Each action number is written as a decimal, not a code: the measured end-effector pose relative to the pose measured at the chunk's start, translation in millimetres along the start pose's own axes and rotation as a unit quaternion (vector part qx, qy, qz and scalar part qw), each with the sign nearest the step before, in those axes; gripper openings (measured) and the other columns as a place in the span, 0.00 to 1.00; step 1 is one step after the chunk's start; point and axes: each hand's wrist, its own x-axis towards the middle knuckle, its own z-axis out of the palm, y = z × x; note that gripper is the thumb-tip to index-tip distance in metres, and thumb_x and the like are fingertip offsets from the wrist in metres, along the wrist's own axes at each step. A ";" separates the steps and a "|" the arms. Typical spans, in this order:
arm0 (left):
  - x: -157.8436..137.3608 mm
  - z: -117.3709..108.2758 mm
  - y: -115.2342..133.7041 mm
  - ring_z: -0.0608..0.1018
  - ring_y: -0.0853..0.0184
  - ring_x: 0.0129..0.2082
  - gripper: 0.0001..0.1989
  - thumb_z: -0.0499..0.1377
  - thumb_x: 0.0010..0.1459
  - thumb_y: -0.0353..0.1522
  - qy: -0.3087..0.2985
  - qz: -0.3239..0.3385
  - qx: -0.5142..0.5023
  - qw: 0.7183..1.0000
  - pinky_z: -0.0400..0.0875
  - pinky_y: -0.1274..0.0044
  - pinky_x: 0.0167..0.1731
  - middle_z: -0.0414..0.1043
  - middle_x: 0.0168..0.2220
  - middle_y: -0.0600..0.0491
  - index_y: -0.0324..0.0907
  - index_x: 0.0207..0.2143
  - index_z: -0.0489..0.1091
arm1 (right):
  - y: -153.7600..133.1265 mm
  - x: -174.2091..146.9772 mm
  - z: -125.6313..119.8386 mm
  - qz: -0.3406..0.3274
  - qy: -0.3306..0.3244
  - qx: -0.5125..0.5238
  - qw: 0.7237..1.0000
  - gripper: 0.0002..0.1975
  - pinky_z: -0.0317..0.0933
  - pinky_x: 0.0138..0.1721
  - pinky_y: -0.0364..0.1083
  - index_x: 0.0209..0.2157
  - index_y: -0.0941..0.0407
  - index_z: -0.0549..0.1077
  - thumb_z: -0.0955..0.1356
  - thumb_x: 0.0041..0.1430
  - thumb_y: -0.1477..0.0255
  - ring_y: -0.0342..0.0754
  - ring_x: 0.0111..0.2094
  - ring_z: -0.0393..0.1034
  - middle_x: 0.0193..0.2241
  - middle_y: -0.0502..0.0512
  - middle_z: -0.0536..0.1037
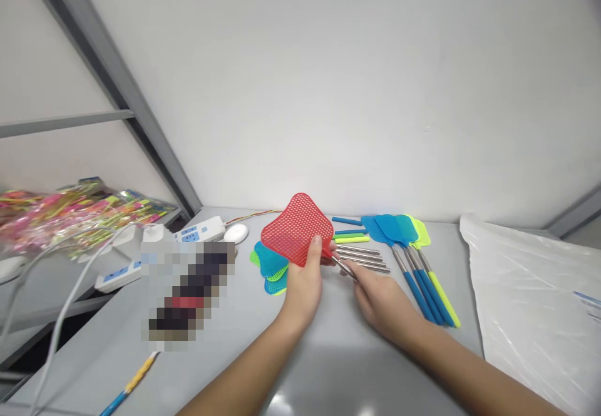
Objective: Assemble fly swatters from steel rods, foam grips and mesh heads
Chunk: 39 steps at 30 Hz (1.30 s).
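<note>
A red fly swatter head (300, 228), a mesh paddle, is pinched at its neck by my left hand (305, 284), thumb on top. Into that neck runs a thin metal rod (345, 268), which my right hand (382, 297) grips; its far end is hidden in the palm. Under and left of the red head lie several blue and green mesh heads (272, 266). Behind my right hand are loose metal rods (364, 258) in a row, with blue and yellow-green handle sleeves (352, 239) beyond them. To the right rest several whole fly swatters (417, 266), blue and yellow.
White power strips (201, 231) and a white round disc (235, 234) sit at the left, near a pixelated object (188, 297) with a cable (136, 375). Plastic-wrapped colourful items (79, 216) fill the far left. A white plastic sheet (530, 309) covers the right side. A wall (328, 91) rises behind.
</note>
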 end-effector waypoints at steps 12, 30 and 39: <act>60.1 -6.9 -2.2 0.73 0.71 0.24 0.21 0.60 0.51 0.48 0.123 -0.052 -0.119 0.984 0.67 0.79 0.26 0.72 0.26 0.51 0.37 0.26 0.71 | -13.8 3.1 -7.0 0.225 -0.138 0.351 0.898 0.18 0.48 0.21 0.41 0.38 0.54 0.70 0.59 0.64 0.55 0.41 0.19 0.52 0.18 0.43 0.57; 49.1 -21.9 -15.3 0.76 0.66 0.30 0.20 0.58 0.54 0.47 0.008 -0.041 -0.105 0.994 0.70 0.76 0.31 0.74 0.31 0.48 0.38 0.30 0.72 | -13.4 -5.3 7.0 0.214 -0.144 0.285 0.923 0.21 0.53 0.32 0.43 0.33 0.54 0.69 0.54 0.66 0.55 0.46 0.29 0.60 0.24 0.48 0.65; 43.7 -20.0 -16.0 0.77 0.65 0.31 0.21 0.56 0.57 0.48 -0.012 -0.031 -0.097 0.995 0.70 0.76 0.30 0.74 0.29 0.48 0.38 0.31 0.70 | -14.8 -5.6 9.7 0.214 -0.143 0.284 0.924 0.21 0.53 0.31 0.42 0.31 0.54 0.67 0.54 0.67 0.56 0.45 0.27 0.60 0.23 0.48 0.65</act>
